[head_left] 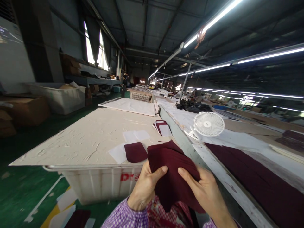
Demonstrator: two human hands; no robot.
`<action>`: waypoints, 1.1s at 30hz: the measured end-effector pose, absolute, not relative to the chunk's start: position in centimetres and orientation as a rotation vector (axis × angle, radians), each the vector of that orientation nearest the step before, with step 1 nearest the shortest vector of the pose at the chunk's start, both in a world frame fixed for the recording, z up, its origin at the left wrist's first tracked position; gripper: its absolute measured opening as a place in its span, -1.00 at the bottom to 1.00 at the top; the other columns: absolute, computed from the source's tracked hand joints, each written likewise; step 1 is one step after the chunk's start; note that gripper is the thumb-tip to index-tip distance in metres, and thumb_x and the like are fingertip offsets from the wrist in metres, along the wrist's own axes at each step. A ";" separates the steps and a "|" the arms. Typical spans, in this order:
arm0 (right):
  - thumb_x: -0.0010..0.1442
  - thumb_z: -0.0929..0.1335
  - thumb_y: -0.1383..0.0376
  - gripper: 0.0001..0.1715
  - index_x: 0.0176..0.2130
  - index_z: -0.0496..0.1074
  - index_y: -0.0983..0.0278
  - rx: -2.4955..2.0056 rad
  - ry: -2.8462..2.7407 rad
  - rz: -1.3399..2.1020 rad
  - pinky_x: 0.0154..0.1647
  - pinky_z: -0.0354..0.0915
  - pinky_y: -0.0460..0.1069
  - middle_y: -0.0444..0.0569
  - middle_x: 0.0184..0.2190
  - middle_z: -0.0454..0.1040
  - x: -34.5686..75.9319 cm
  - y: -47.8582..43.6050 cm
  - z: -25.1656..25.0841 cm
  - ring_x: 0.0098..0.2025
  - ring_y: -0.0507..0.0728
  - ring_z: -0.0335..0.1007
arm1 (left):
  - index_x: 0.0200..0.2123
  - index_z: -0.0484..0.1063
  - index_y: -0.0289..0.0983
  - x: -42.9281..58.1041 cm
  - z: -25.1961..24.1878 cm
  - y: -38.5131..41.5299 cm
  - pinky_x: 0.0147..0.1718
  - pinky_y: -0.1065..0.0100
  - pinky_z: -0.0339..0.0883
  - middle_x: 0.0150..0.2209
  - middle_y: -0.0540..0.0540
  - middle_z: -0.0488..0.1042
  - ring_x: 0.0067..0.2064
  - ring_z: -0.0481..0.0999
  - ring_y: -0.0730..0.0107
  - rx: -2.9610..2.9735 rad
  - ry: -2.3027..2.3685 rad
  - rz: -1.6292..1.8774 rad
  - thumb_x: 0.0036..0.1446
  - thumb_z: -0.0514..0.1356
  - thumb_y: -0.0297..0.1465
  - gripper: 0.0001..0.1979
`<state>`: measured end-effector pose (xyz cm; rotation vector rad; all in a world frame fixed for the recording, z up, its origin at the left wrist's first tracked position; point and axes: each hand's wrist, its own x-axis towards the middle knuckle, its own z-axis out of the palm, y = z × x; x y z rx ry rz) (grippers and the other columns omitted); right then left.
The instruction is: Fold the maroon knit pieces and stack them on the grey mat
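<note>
Both of my hands grip a stack of maroon fabric pieces point(173, 183) held up before my chest. My left hand point(147, 182) pinches its left side, thumb on top and fingers hidden beneath. On the right side, my right hand point(206, 186) holds it the same way. The stack bends between the hands, its upper layers slightly fanned. Just beyond it, a single maroon fabric piece point(136, 152) with rounded corners lies on the board point(78, 133), overlapping a white sheet point(117, 153). Farther back sits a small pile of maroon and white pieces point(162, 128).
The board rests on a white plastic bin point(99, 183). To the right runs a long table with a white fan point(208, 124) and a wide maroon cloth point(256, 177). Sheets and fabric point(77, 218) lie at lower left. A large tub point(64, 98) and cardboard boxes point(26, 109) stand left.
</note>
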<state>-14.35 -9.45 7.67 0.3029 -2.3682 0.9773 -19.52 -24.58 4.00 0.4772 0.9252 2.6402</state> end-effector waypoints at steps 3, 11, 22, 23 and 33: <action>0.24 0.29 0.19 -0.70 -0.08 0.49 0.20 0.367 -2.341 0.993 0.01 0.39 0.00 -0.01 -0.04 0.50 -14.1 -9.7 7.6 -0.02 0.18 0.43 | -0.36 0.49 -0.33 -19.5 4.1 -24.7 -0.31 0.40 0.41 -0.39 -0.07 0.56 -0.39 0.51 0.43 0.497 0.880 2.643 -0.10 0.37 -0.48 -0.82; 0.26 0.26 0.18 -0.55 0.13 0.32 0.17 0.367 -2.386 1.037 0.14 0.29 0.06 0.00 0.11 0.37 -13.9 -9.7 8.2 0.11 0.18 0.32 | -0.29 0.52 -0.34 -19.2 4.8 -25.3 -0.28 0.44 0.40 -0.36 -0.11 0.57 -0.33 0.54 0.40 0.554 0.823 2.625 -0.11 0.37 -0.51 -0.77; 0.27 0.25 0.18 -0.50 0.18 0.26 0.15 0.405 -2.470 0.948 0.19 0.24 0.08 -0.02 0.15 0.33 -14.2 -8.9 8.3 0.17 0.19 0.26 | 0.00 0.43 -0.35 -19.4 5.5 -25.4 0.04 0.25 0.30 -0.07 -0.24 0.52 0.02 0.45 0.15 0.500 0.483 2.508 0.22 0.06 -0.16 -0.56; 0.27 0.25 0.18 -0.49 0.19 0.25 0.16 0.420 -2.477 0.942 0.19 0.23 0.09 -0.02 0.15 0.33 -14.2 -8.9 8.3 0.18 0.19 0.24 | 0.02 0.41 -0.34 -19.5 5.6 -25.4 0.05 0.25 0.29 -0.06 -0.24 0.51 0.03 0.45 0.15 0.481 0.470 2.502 0.22 0.05 -0.15 -0.54; 0.27 0.25 0.17 -0.54 0.14 0.28 0.13 0.394 -2.443 1.034 0.19 0.22 0.08 -0.03 0.15 0.33 -14.1 -8.8 8.7 0.14 0.17 0.29 | -0.17 0.50 -0.33 -19.4 4.7 -25.3 -0.20 0.36 0.41 -0.22 -0.19 0.57 -0.18 0.56 0.21 0.658 0.689 2.575 0.00 0.32 -0.42 -0.73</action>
